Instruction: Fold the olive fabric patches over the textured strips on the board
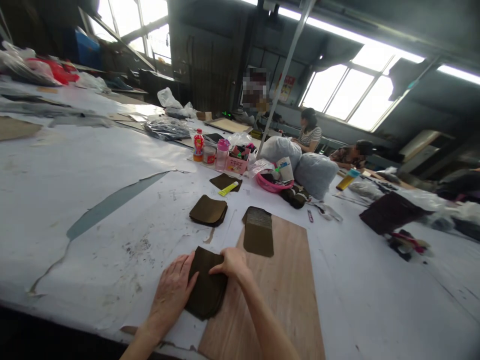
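Note:
A stack of dark olive-brown fabric pieces (205,287) lies at the table's front, partly over the left edge of a wooden board (288,280). Along the stack's left side rests my left hand (174,280), thumb on top. My right hand (232,262) grips the upper right edge, its thumb on the top piece and its other fingers mostly hidden. A second stack of brown pieces (208,210) sits farther back on the white table. On the board's far end lie overlapping brown pieces (258,237), with a greyish band across the top.
Behind are a yellow tube (228,188) on another brown piece, a red-capped bottle (198,145), a pink box (237,160) and a pink basket (272,185). Stuffed grey bags (316,175) stand near a slanting pole (285,75). A person in stripes (310,135) sits beyond. The table covering is torn (116,202).

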A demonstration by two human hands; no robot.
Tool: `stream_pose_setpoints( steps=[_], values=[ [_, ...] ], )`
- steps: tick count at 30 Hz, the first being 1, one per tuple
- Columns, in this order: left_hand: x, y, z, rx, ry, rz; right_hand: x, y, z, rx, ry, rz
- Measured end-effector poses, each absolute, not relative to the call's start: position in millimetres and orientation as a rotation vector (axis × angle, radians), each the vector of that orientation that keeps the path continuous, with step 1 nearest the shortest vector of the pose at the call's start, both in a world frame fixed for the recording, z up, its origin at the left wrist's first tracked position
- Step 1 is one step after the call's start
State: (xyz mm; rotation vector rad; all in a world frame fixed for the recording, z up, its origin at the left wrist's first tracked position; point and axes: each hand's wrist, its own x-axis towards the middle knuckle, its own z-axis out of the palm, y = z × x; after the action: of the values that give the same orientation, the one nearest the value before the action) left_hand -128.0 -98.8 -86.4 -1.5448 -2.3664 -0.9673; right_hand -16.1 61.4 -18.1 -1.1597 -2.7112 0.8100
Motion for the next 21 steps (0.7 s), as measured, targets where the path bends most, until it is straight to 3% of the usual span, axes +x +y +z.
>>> stream_pose_setpoints(
  steps=[4, 10, 21],
  values=[
    [-133, -101, -80, -1.449, -2.477, -1.358, -11, 50, -7, -1.088, -2.648, 0.949],
    [-156, -106, -50, -1.289, -2.546, -2.395, -9, 23, 15, -0.787, -2.073, 1.437],
    [-155, -92, -44, -1.909, -2.376, -2.247, -2, 15, -22, -0.726, -1.873, 1.539]
  ],
)
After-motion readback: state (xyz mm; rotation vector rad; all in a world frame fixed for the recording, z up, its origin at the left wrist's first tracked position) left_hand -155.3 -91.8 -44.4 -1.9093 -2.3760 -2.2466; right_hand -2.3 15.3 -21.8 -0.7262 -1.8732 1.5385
